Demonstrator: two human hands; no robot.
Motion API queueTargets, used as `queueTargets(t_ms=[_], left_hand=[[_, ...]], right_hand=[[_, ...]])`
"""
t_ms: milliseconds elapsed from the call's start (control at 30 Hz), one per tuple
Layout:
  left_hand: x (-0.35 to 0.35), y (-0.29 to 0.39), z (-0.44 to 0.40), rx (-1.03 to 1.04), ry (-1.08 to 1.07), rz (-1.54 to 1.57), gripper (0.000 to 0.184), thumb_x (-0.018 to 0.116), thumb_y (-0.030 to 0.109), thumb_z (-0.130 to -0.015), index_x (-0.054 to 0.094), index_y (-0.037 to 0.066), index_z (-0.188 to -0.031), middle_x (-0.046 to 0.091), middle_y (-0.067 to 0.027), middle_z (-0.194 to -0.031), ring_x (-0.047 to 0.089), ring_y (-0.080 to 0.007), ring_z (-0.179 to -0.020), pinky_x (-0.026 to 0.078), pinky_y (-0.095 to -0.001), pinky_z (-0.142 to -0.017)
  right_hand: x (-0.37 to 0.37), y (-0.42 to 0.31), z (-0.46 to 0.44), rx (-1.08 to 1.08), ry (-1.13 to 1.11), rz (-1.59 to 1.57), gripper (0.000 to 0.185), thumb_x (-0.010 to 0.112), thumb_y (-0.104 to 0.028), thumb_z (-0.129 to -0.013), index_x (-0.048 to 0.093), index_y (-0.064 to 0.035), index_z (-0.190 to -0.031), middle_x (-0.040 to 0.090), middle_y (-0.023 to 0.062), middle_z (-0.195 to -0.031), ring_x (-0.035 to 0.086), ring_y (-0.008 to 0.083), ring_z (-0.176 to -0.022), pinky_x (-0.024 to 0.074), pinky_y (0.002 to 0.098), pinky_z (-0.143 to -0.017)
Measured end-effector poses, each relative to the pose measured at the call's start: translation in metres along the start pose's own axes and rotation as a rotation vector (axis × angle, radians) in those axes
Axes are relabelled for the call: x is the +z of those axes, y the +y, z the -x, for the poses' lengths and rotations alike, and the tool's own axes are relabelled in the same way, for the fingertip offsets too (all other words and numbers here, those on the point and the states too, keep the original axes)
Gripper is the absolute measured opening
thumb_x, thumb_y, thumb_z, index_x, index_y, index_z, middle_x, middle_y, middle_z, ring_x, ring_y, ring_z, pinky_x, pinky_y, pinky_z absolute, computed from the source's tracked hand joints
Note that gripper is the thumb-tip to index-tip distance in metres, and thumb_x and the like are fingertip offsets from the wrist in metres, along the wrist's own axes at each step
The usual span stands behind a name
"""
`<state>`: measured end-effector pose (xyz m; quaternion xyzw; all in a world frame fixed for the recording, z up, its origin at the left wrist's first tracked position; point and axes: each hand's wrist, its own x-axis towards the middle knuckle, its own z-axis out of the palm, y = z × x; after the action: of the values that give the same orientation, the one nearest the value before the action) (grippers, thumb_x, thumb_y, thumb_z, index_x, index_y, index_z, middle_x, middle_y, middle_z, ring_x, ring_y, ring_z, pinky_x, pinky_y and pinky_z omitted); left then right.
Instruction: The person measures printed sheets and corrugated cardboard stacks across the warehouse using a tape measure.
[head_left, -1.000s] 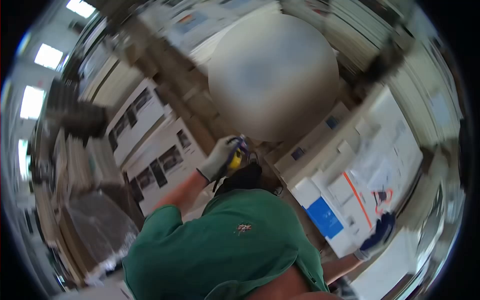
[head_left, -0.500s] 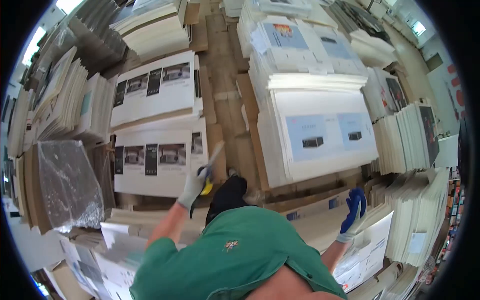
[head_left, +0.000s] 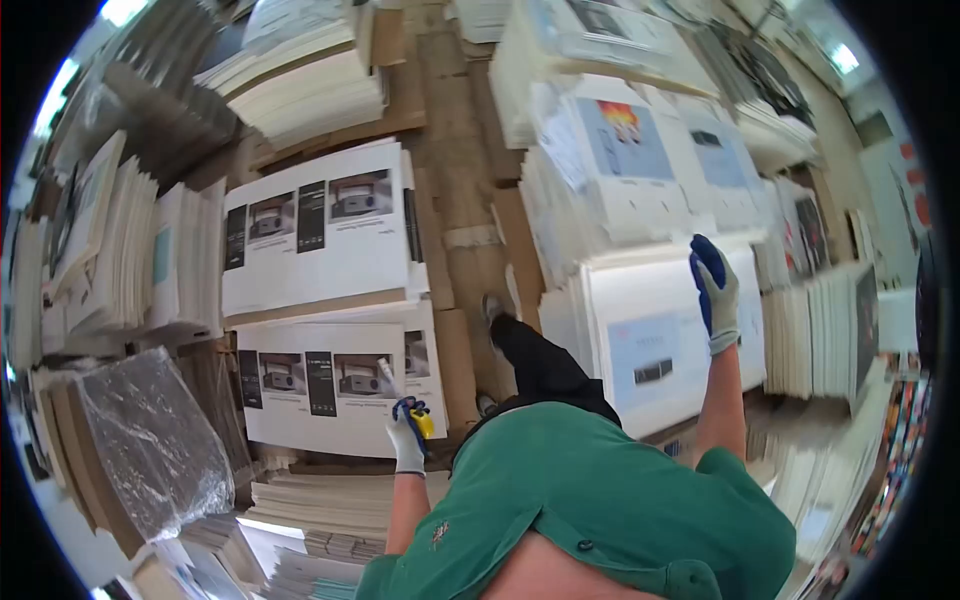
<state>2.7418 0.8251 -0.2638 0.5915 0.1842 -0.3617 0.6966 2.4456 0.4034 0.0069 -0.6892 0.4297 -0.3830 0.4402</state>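
My left hand [head_left: 408, 440], in a white and blue glove, is closed around a yellow-handled tool [head_left: 425, 424] with a pale, narrow blade-like end pointing up. The tool's exact kind is unclear. It is over the near edge of a stack of white printed cardboard sheets [head_left: 320, 428] showing dark appliance pictures. My right hand [head_left: 717, 295], gloved the same way, is raised with its fingers stretched out. Nothing shows in it. Below or beside it lies a tall stack of white sheets with pale blue printed panels [head_left: 645, 400]; contact cannot be made out.
A second printed stack [head_left: 315, 275] sits farther along on the left. Between the rows runs a narrow brown floor aisle [head_left: 460, 190], where my legs [head_left: 545, 360] are. Clear plastic wrap [head_left: 155, 435] covers something at left. Upright sheets [head_left: 820, 340] line the right side.
My body has turned and shifted right. My right hand has swung forward and up from low beside me to the blue-panelled stack. My left hand still grips the yellow-handled tool, now lower in view.
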Motion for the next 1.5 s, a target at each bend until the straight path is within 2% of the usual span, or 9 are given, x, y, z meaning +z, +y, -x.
queueTargets(t_ms=[200, 400, 500, 633, 767, 833, 1000, 1200, 1500], left_hand=[[0.089, 0.062, -0.110, 0.085, -0.105, -0.126, 0.015, 0.049, 0.016, -0.089, 0.060, 0.005, -0.088, 0.059, -0.0089, -0.068, 0.056, -0.0189, -0.053, 0.045, -0.0292, -0.049], [0.206, 0.185, -0.207, 0.231, 0.099, -0.423, 0.019, 0.046, 0.013, -0.090, 0.061, 0.001, -0.094, 0.062, -0.0092, -0.069, 0.058, -0.0159, -0.054, 0.046, -0.0286, -0.050], [0.291, 0.248, -0.245, 0.322, 0.058, -0.442, 0.021, 0.046, 0.015, -0.091, 0.061, 0.001, -0.094, 0.062, -0.0092, -0.070, 0.058, -0.0148, -0.053, 0.047, -0.0291, -0.049], [0.408, 0.298, -0.321, 0.338, -0.050, -0.382, 0.022, 0.045, 0.015, -0.093, 0.060, 0.000, -0.098, 0.062, -0.0089, -0.068, 0.057, -0.0137, -0.054, 0.046, -0.0270, -0.051], [0.536, 0.368, -0.404, 0.390, -0.244, -0.298, 0.022, 0.045, 0.015, -0.094, 0.059, -0.001, -0.100, 0.063, -0.0087, -0.071, 0.058, -0.0137, -0.055, 0.046, -0.0253, -0.053], [0.598, 0.436, -0.448, 0.444, -0.296, -0.268, 0.022, 0.046, 0.015, -0.094, 0.058, -0.001, -0.101, 0.063, -0.0087, -0.073, 0.058, -0.0137, -0.055, 0.047, -0.0249, -0.054], [0.733, 0.544, -0.487, 0.447, -0.359, -0.214, 0.021, 0.047, 0.017, -0.094, 0.057, -0.001, -0.099, 0.063, -0.0111, -0.083, 0.062, -0.0161, -0.066, 0.050, -0.0260, -0.056], [0.847, 0.644, -0.607, 0.325, -0.437, -0.233, 0.022, 0.047, 0.019, -0.094, 0.056, -0.001, -0.099, 0.062, -0.0132, -0.098, 0.063, -0.0184, -0.074, 0.052, -0.0282, -0.061], [1.086, 0.723, -0.911, 0.281, -0.464, -0.072, 0.023, 0.049, 0.023, -0.093, 0.057, 0.003, -0.101, 0.062, -0.0097, -0.093, 0.063, -0.0200, -0.074, 0.052, -0.0288, -0.062]], right_hand=[[0.032, 0.017, -0.148, 0.058, 0.113, -0.124, 0.038, 0.048, -0.018, -0.093, 0.050, -0.0007, -0.126, 0.056, 0.0100, -0.121, 0.055, 0.0173, -0.110, 0.0442, 0.0301, -0.089], [0.047, -0.039, -0.307, -0.008, 0.197, -0.322, 0.039, 0.039, -0.024, -0.097, 0.049, 0.0006, -0.126, 0.060, 0.0099, -0.114, 0.059, 0.0191, -0.101, 0.0451, 0.0327, -0.088], [0.063, -0.047, -0.390, -0.103, 0.132, -0.412, 0.039, 0.036, -0.024, -0.097, 0.051, 0.0007, -0.124, 0.060, 0.0106, -0.112, 0.060, 0.0166, -0.091, 0.0463, 0.0285, -0.082], [0.104, -0.033, -0.502, -0.242, 0.133, -0.109, 0.042, 0.038, -0.027, -0.098, 0.046, -0.0014, -0.130, 0.060, 0.0003, -0.079, 0.054, 0.0076, -0.069, 0.0412, 0.0169, -0.063], [0.178, -0.028, -0.612, -0.215, 0.463, -0.156, 0.041, 0.038, -0.027, -0.098, 0.046, -0.0017, -0.130, 0.051, -0.0033, -0.068, 0.043, 0.0051, -0.057, 0.0315, 0.0134, -0.052], [0.222, -0.039, -0.688, -0.334, 0.317, 0.313, 0.034, 0.040, -0.020, -0.097, 0.052, -0.0001, -0.122, 0.058, 0.0113, -0.118, 0.058, 0.0090, -0.076, 0.0427, 0.0189, -0.060], [0.295, -0.070, -0.833, -0.053, 0.267, -0.183, 0.042, 0.039, -0.026, -0.097, 0.044, -0.0036, -0.132, 0.062, 0.0065, -0.108, 0.060, 0.0087, -0.077, 0.0367, 0.0131, -0.058], [0.332, 0.006, -0.993, 0.124, 0.241, -0.259, 0.044, 0.036, -0.029, -0.098, 0.041, -0.0060, -0.134, 0.047, 0.0079, -0.134, 0.050, 0.0203, -0.116, 0.0412, 0.0289, -0.089], [0.422, -0.001, -1.314, 0.059, 0.285, -0.524, 0.042, 0.035, -0.030, -0.098, 0.046, -0.0067, -0.131, 0.052, 0.0074, -0.130, 0.053, 0.0189, -0.114, 0.0401, 0.0274, -0.088]])
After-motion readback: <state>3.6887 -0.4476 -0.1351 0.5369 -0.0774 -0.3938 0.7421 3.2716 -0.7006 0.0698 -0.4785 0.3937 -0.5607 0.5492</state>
